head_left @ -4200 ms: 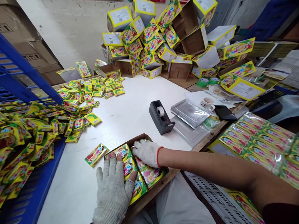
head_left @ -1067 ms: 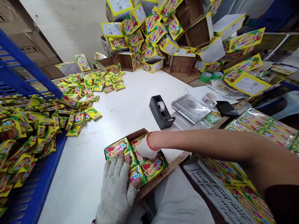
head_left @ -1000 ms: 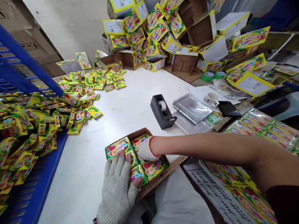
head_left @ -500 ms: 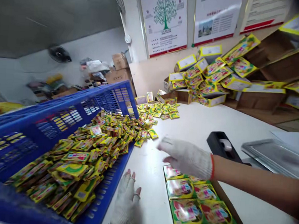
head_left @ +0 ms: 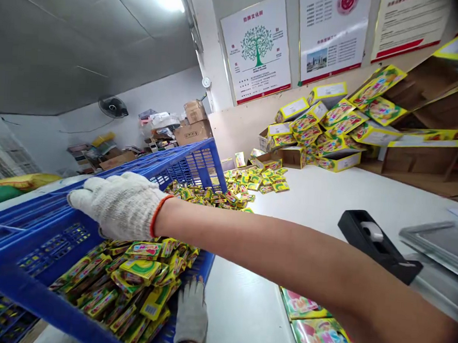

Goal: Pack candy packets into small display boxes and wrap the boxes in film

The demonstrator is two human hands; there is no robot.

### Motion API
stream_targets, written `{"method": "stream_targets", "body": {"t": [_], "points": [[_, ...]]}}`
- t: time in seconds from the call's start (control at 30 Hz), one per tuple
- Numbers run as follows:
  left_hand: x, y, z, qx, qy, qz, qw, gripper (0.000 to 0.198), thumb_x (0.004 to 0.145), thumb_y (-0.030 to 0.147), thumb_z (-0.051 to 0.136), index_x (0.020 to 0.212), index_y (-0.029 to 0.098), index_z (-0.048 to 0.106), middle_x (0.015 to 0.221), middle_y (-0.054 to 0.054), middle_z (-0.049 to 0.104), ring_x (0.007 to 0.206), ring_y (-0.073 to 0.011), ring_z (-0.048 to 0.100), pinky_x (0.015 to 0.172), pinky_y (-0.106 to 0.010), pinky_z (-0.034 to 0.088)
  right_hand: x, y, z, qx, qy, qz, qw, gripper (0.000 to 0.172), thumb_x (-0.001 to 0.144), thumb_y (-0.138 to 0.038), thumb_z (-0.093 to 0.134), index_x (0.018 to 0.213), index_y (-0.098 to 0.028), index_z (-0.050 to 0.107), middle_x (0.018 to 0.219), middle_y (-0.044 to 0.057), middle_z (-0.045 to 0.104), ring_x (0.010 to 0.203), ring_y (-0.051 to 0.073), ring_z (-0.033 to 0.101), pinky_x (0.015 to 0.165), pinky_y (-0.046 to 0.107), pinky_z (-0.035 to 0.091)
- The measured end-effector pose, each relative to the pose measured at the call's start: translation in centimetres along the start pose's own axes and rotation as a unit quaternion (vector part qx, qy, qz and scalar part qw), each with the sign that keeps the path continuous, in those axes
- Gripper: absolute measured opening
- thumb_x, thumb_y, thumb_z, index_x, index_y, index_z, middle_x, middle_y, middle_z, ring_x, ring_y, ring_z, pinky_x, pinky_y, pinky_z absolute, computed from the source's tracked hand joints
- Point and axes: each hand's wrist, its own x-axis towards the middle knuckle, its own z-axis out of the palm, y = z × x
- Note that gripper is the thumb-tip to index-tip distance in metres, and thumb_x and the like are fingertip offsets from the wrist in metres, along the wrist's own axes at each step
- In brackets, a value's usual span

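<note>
A blue plastic crate lies tipped on its side at the left, with a heap of small yellow-green packs spilling toward its open side. My right hand, in a white knitted glove with bare fingertips partly hidden, reaches across and closes over the crate's upper edge. Low in the view, my left hand lies by the crate's lower edge. Its gloved fingers stretch forward with bare tips, close to the packs and holding none. My right forearm hides part of a display box of larger yellow-green packs.
A black tape dispenser stands on the white table, beside a clear plastic lid or tray at the right. Loose packs lie beyond the crate. Yellow cartons are piled against the wall.
My right hand has swung left from above the display box to the crate's upper edge. My left hand has come to the crate's lower edge. The view has tilted upward.
</note>
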Motion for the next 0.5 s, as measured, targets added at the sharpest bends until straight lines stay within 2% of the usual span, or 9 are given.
{"method": "stream_targets", "body": {"t": [0.13, 0.23, 0.37, 0.5], "points": [[0.3, 0.2, -0.2, 0.012, 0.005, 0.005, 1.0, 0.05, 0.094, 0.01, 0.032, 0.138, 0.014, 0.055, 0.142, -0.014, 0.055, 0.131, -0.0295, 0.05, 0.109, -0.046, 0.039, -0.9, -0.8, -1.1, -0.012, 0.002, 0.005, 1.0, 0.039, 0.101, -0.018, 0.028, 0.125, -0.016, 0.058, 0.119, 0.006, 0.064, 0.099, 0.022, 0.066, 0.088, 0.045, 0.051], [0.6, 0.4, -0.4, 0.02, 0.013, 0.008, 1.0, 0.048, 0.093, 0.011, 0.035, 0.136, 0.013, 0.057, 0.14, -0.015, 0.057, 0.131, -0.0304, 0.05, 0.11, -0.046, 0.037, -3.3, -1.0, -2.8, -0.05, 0.034, 0.016, 0.998, 0.042, 0.101, -0.012, 0.026, 0.125, -0.019, 0.06, 0.116, 0.004, 0.065, 0.096, 0.02, 0.066, 0.082, 0.041, 0.052], [0.5, 0.5, -1.1, 0.01, 0.021, 0.012, 1.0, 0.048, 0.091, 0.01, 0.038, 0.135, 0.015, 0.059, 0.142, -0.015, 0.055, 0.134, -0.0301, 0.047, 0.113, -0.048, 0.033, -9.3, -0.3, -4.8, -0.069, 0.092, 0.015, 0.993, 0.044, 0.102, -0.012, 0.026, 0.132, -0.018, 0.058, 0.119, 0.005, 0.063, 0.094, 0.02, 0.063, 0.073, 0.037, 0.051], [0.7, 1.2, -2.9, -0.028, 0.028, 0.006, 0.999, 0.039, 0.089, 0.016, 0.05, 0.126, 0.02, 0.064, 0.132, -0.016, 0.06, 0.128, -0.033, 0.05, 0.108, -0.055, 0.036, -16.6, 0.2, -6.4, -0.023, 0.133, -0.012, 0.991, 0.035, 0.102, -0.02, 0.036, 0.125, -0.011, 0.06, 0.114, 0.01, 0.065, 0.101, 0.02, 0.058, 0.09, 0.036, 0.051]]}}
